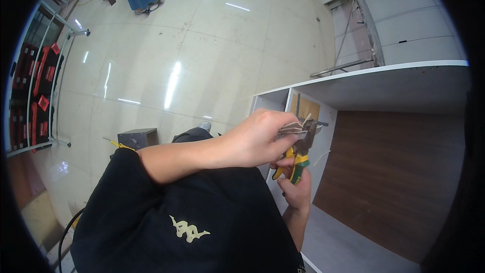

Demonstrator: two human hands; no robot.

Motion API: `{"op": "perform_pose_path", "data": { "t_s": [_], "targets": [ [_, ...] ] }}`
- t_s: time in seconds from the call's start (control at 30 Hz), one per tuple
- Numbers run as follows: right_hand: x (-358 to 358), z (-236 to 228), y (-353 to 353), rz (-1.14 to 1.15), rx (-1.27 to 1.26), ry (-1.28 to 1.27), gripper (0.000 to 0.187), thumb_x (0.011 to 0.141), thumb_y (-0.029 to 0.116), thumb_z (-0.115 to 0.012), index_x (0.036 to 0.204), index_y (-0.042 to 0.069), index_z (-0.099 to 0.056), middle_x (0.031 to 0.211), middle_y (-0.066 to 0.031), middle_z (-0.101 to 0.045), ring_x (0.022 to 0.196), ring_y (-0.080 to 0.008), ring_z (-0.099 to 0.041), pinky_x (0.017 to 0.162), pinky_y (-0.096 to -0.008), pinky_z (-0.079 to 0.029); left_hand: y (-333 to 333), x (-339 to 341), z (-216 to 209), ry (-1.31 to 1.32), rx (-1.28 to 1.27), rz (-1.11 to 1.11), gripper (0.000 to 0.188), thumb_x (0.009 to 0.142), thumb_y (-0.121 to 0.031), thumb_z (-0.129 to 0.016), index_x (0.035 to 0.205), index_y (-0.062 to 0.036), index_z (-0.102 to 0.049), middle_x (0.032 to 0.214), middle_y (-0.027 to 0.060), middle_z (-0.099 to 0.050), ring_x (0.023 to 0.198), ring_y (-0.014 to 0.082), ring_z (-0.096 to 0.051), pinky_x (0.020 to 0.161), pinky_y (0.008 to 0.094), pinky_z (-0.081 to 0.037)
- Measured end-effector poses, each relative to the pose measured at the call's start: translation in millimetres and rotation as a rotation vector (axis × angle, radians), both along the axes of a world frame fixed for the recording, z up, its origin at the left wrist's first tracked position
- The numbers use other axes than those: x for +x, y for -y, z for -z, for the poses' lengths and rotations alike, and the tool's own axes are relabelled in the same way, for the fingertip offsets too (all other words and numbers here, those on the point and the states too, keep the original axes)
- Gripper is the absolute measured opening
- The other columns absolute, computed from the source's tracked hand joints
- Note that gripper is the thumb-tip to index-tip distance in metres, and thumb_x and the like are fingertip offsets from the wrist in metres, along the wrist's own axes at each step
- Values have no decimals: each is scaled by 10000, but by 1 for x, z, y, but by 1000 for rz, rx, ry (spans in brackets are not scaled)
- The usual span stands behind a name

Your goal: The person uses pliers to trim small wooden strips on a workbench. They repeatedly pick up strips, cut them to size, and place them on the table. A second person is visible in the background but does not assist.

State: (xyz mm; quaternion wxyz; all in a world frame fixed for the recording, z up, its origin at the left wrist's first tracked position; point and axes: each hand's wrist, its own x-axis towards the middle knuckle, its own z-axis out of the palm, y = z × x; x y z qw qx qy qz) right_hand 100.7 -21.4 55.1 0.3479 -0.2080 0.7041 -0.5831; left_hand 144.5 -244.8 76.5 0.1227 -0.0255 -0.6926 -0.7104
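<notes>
My left hand [260,134] reaches across from the left, its thumb and fingers closed on a small bunch of thin, flat strips [290,128] with ragged ends. My right hand [299,192] grips pliers [302,162] by their yellow and green handles. The dark jaws of the pliers point away from me, right beside the ends of the strips. Whether the jaws bite on a strip I cannot tell. A thin pale strand [322,157] sticks out to the right of the pliers. Both hands are above the edge of an open white cabinet [364,78].
The cabinet's brown back panel [394,172] lies to the right, and a metal ladder-like frame [371,35] stands beyond it. On the tiled floor to the left is a grey box [138,137]. A white rack [60,76] of red and black things stands farther left.
</notes>
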Motion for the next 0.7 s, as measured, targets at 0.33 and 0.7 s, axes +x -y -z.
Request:
{"op": "perform_pose_path", "data": {
  "t_s": [0.33, 0.7],
  "targets": [
    [-1, 5, -8, 24, 17, -38, 318, 661, -106, -461, 944, -4, -567, 1043, -134, -548, 861, -174, -561, 805, -298, -463, -2, 2, -2, 15, -35, -3, 131, 860, -98, -621, 887, 27, -597, 762, 193, -641, 689, 343, -645, 595, 362, -496],
    [5, 4, 19, -67, 254, -741, 145, 664, -55, -539, 795, -24, -592, 1000, -177, -579, 851, -344, -599, 770, -363, -482, 19, -19, 26, 271, -278, 68, 334, 891, -342, -638, 888, -7, -642, 658, 113, -606, 555, 177, -541, 535, 341, -438]
  ]
}}
